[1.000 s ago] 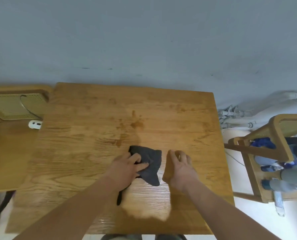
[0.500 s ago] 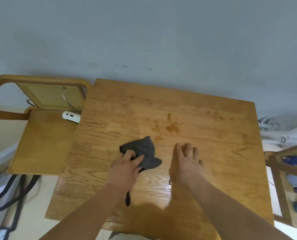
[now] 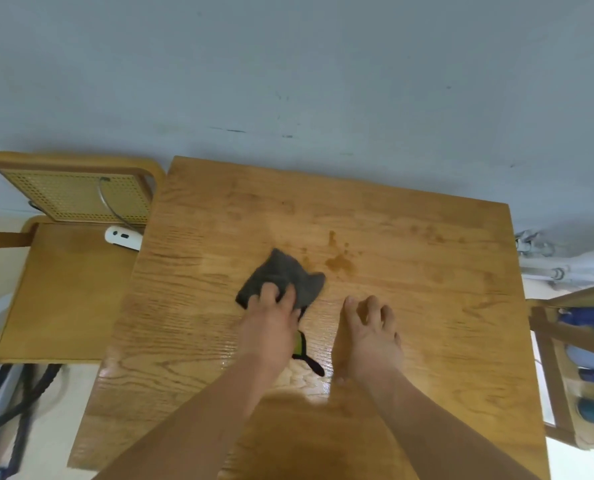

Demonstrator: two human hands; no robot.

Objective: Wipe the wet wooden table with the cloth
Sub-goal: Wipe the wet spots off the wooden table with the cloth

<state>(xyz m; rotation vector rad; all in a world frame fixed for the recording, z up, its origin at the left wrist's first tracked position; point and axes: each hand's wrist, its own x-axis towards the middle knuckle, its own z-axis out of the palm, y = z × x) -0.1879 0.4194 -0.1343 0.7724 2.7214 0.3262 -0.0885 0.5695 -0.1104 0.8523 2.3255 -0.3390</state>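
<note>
A dark grey cloth [image 3: 283,271] lies crumpled on the wooden table [image 3: 410,306], a little left of centre. My left hand [image 3: 271,323] presses down on its near part, fingers gripping the fabric. A green and black tag of the cloth [image 3: 304,355] trails out beside my left wrist. Darker wet spots [image 3: 339,263] mark the wood just right of the cloth. Wet sheen shows along the near part of the table. My right hand [image 3: 368,337] rests flat on the table to the right, fingers spread, holding nothing.
A wooden chair with a cane back [image 3: 74,199] stands against the table's left side, with a white device [image 3: 122,237] on its seat. Dark cables [image 3: 18,403] lie on the floor at lower left. A wooden rack with bottles [image 3: 583,358] is at the right. A grey wall lies behind.
My left hand has slid the cloth leftward and then up toward the wet spots. The camera view has shifted left. My right hand stays flat on the table.
</note>
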